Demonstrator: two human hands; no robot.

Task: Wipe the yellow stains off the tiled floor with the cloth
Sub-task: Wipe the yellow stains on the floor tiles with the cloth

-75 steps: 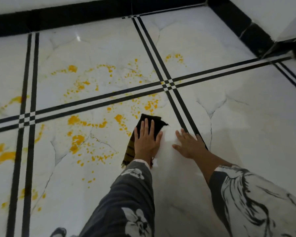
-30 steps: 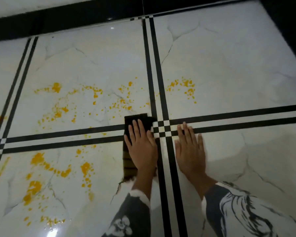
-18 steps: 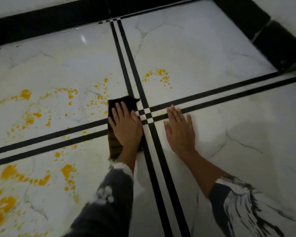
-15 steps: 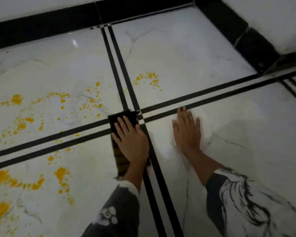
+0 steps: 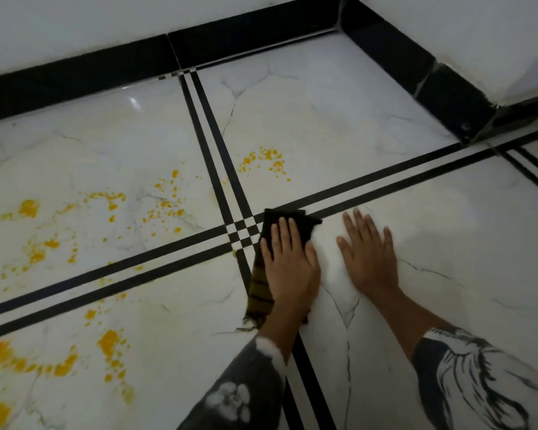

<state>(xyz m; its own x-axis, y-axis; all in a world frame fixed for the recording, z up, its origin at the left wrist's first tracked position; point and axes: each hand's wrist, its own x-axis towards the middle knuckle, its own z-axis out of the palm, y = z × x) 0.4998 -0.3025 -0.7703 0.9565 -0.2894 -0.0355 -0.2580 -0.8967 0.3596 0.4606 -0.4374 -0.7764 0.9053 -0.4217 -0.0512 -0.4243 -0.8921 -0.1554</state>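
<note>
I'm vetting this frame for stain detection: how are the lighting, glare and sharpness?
Head view: dim, fairly even light; one small glare streak on the far-left tile; the yellow stains stand out clearly; the left hand and cloth look slightly soft.

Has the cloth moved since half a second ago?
Yes. The cloth under the left hand slid right: it was left of the checkered crossing, now it lies right of it.
</note>
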